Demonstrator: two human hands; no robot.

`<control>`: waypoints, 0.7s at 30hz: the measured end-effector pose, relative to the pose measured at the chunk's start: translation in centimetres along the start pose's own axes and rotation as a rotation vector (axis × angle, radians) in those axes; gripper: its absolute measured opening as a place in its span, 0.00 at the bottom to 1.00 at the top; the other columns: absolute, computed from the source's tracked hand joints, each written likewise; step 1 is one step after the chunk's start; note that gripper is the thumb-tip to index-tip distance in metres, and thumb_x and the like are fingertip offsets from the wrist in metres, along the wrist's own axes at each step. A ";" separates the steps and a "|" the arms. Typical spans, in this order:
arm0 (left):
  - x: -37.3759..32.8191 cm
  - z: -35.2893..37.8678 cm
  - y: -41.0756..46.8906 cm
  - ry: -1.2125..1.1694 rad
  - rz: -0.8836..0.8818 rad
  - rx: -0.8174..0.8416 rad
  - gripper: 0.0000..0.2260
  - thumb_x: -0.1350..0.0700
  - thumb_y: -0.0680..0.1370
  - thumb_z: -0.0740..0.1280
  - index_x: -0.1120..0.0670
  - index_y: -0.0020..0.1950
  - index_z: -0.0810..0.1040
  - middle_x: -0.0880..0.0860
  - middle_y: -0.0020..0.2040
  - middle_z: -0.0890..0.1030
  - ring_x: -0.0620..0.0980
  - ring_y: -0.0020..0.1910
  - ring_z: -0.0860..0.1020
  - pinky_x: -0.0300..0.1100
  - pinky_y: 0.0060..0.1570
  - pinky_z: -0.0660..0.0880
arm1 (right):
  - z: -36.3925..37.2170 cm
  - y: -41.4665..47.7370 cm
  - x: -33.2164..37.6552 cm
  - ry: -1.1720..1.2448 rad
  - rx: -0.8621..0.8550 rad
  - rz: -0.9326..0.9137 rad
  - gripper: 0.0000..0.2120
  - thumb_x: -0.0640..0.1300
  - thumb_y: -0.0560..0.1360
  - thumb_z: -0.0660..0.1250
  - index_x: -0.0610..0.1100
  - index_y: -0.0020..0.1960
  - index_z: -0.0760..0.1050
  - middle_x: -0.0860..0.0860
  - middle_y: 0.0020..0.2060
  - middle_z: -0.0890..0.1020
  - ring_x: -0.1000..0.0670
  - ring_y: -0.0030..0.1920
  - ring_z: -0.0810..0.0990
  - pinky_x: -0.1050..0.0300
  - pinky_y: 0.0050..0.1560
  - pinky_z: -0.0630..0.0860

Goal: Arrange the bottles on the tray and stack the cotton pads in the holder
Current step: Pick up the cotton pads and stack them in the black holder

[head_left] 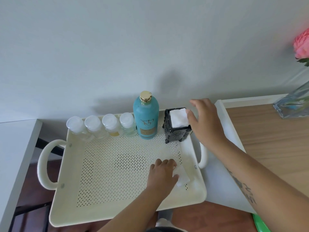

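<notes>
Bottles [110, 126] line the tray's [117, 213] twelve o'clock edge. At one o'clock the right hand [205, 121], fingers loose, touches pads [178, 118] stacked in the black holder [177, 133]. At four o'clock the left hand [163, 173] pinches a loose pad [183, 177].

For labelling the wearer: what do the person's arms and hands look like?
The left hand and right hand are bare: no gloves, rings or watch visible. No sleeves in view. Dark tattoo lettering runs along the right forearm.
</notes>
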State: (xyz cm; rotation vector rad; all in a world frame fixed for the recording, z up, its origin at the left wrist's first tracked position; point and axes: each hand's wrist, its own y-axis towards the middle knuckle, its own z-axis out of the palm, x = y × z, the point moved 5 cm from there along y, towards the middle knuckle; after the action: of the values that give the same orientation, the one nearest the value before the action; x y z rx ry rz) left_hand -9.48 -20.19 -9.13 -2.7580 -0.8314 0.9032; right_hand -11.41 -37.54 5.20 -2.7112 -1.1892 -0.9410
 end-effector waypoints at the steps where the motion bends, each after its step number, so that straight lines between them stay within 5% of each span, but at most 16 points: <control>1: 0.1 0.0 -0.1 -0.006 0.003 0.002 0.13 0.49 0.77 0.64 0.49 0.60 0.74 0.46 0.55 0.80 0.51 0.57 0.72 0.46 0.57 0.68 | -0.2 -0.4 0.5 -0.030 -0.036 -0.062 0.15 0.45 0.80 0.62 0.40 0.64 0.73 0.45 0.58 0.75 0.44 0.58 0.73 0.50 0.54 0.74; 7: 2.0 -1.3 -0.6 -0.079 -0.014 -0.057 0.09 0.52 0.78 0.63 0.50 0.57 0.77 0.46 0.54 0.80 0.49 0.55 0.73 0.43 0.56 0.69 | 1.7 -3.7 2.4 -0.216 0.025 -0.366 0.18 0.43 0.78 0.65 0.37 0.65 0.75 0.42 0.62 0.79 0.41 0.63 0.77 0.44 0.64 0.73; 12: 4.6 -3.7 -0.9 -0.195 -0.123 -0.107 0.07 0.54 0.77 0.66 0.53 0.52 0.79 0.50 0.47 0.81 0.50 0.45 0.77 0.46 0.47 0.76 | 3.3 -4.6 2.0 -0.313 0.125 -0.382 0.18 0.45 0.79 0.63 0.37 0.65 0.75 0.44 0.63 0.80 0.43 0.66 0.76 0.41 0.71 0.66; 17: 6.5 -4.6 -1.1 -0.353 -0.273 -0.090 0.02 0.54 0.77 0.67 0.51 0.48 0.78 0.47 0.42 0.79 0.46 0.36 0.76 0.38 0.33 0.70 | 3.8 -4.0 1.8 -0.331 0.215 -0.355 0.19 0.51 0.80 0.58 0.40 0.63 0.76 0.47 0.62 0.80 0.46 0.67 0.75 0.43 0.74 0.62; 21: 7.8 -4.8 -1.8 -0.538 -0.391 -0.129 0.03 0.55 0.77 0.69 0.53 0.45 0.79 0.50 0.40 0.82 0.50 0.37 0.80 0.38 0.35 0.72 | 3.2 -3.9 1.8 -0.308 0.151 -0.361 0.22 0.52 0.81 0.55 0.39 0.65 0.75 0.46 0.63 0.79 0.45 0.68 0.74 0.45 0.73 0.63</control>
State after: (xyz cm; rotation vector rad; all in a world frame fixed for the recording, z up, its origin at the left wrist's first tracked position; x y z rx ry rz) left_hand -2.30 -14.21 -8.73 -2.3229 -1.4887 1.5646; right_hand -11.47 -32.72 2.74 -2.6334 -1.7687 -0.4326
